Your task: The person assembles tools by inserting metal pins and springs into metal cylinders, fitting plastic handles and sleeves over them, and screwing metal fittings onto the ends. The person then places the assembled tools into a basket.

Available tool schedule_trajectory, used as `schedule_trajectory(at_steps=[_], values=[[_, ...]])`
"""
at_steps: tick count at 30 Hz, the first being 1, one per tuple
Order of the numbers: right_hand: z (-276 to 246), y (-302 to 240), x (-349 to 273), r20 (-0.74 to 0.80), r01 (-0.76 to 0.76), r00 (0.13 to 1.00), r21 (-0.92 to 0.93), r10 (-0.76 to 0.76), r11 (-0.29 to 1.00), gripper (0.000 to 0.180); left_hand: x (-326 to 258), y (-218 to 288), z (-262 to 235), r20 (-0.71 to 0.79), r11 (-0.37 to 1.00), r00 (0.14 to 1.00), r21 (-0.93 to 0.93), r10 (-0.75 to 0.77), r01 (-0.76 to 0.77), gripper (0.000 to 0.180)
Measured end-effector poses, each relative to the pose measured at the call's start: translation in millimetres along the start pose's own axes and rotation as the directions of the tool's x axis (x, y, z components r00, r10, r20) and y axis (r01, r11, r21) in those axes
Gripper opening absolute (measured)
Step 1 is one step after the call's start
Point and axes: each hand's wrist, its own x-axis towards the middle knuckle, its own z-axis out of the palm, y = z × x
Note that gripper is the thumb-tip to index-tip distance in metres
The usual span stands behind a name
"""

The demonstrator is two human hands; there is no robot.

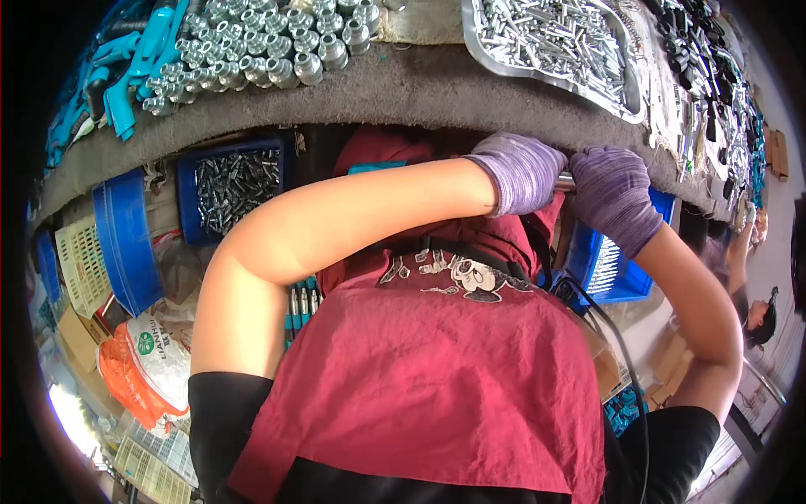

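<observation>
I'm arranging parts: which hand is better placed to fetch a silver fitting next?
Probably the left hand: it looks nearer the silver fittings at upper left; the right hand is farther. Both appear to grip a metal piece.

On the tabletop (403, 88), I see handles (143, 67) at the left, fittings (269, 46) just right of them, a tray (505, 70) of pins (554, 42) farther right. By the near edge, a rod (566, 181) lies between the left hand (520, 172) and right hand (613, 193). Lower down, bins sit left (186, 202) and right (630, 286).
</observation>
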Motion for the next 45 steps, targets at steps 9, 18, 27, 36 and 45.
schedule_trajectory(at_steps=[9,18,27,36,45], values=[[22.9,0.0,0.2,0.438,0.036,0.89,0.21,-0.127,0.977,0.027,-4.3,2.3,30.1,0.043,0.995,0.997,0.072,0.059,-0.062,0.024],[-22.6,28.6,-20.2,-0.229,0.034,0.973,0.095,-0.011,0.995,0.038,-11.4,10.7,-22.8,-0.109,0.997,0.993,-0.068,-0.037,0.03,0.043],[35.2,1.3,-39.3,-0.23,0.17,0.848,0.971,0.478,0.166,0.037,-11.7,16.6,-62.5,-0.296,0.63,0.955,-0.739,0.011,-0.237,0.044],[68.6,-55.2,-12.4,-0.229,0.342,0.931,0.82,0.286,-0.459,0.058,13.4,50.0,-56.0,-0.448,0.29,0.894,-0.854,0.011,-0.432,0.05],[115.2,-40.4,-21.6,-0.167,0.193,0.979,0.559,0.118,-0.806,0.053,29.6,61.4,-58.6,-0.59,0.768,0.807,-0.515,0.004,-0.38,0.045]])
